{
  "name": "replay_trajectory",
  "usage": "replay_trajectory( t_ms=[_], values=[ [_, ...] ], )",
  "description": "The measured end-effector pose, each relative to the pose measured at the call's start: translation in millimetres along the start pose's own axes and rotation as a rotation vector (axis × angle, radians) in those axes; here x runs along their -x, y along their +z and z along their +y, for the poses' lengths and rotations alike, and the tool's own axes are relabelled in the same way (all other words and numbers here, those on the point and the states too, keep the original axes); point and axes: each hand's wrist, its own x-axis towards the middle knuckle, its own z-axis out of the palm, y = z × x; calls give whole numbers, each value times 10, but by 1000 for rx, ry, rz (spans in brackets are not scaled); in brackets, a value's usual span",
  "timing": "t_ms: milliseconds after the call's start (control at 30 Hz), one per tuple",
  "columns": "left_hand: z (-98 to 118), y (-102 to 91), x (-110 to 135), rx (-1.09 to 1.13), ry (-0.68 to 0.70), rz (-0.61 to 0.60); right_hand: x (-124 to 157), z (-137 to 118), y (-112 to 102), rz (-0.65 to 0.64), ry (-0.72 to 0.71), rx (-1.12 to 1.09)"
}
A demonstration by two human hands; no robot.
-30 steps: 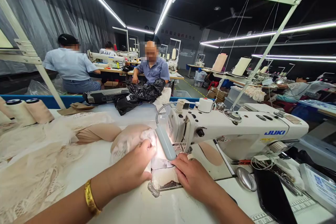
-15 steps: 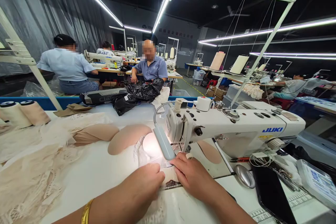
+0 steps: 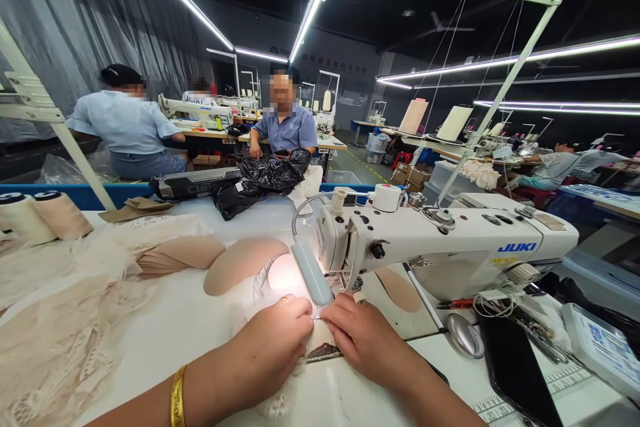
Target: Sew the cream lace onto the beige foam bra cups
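Note:
My left hand and my right hand lie close together in front of the needle of a white JUKI sewing machine. Both press down on a small piece of pale lace fabric, fingers curled and pinching its edge. A grey lamp on a gooseneck shines on the spot. A beige padded cup with lace attached lies just behind my left hand. A gold bangle circles my left wrist.
A heap of cream lace fills the left of the table, with thread cones behind. A black phone, scissors and a box lie right. A black bag sits at the back. Other people sew at benches beyond.
My left hand let go of the lace over the cup and came down toward me, then slid right until it met my right hand at the fabric by the needle.

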Motion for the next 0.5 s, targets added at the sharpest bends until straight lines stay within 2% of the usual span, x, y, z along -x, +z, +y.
replay_trajectory(
  t_ms=[133, 367, 500],
  values=[
    [-19, 13, -27, 11, 84, 41, 0, 6, 9, 2, 5, 10],
    [-72, 46, -42, 43, 100, 108, -2, 11, 35, 14, 7, 3],
    [-90, 35, -53, 6, 121, 107, 6, 30, 50, 22, -1, -11]
  ],
)
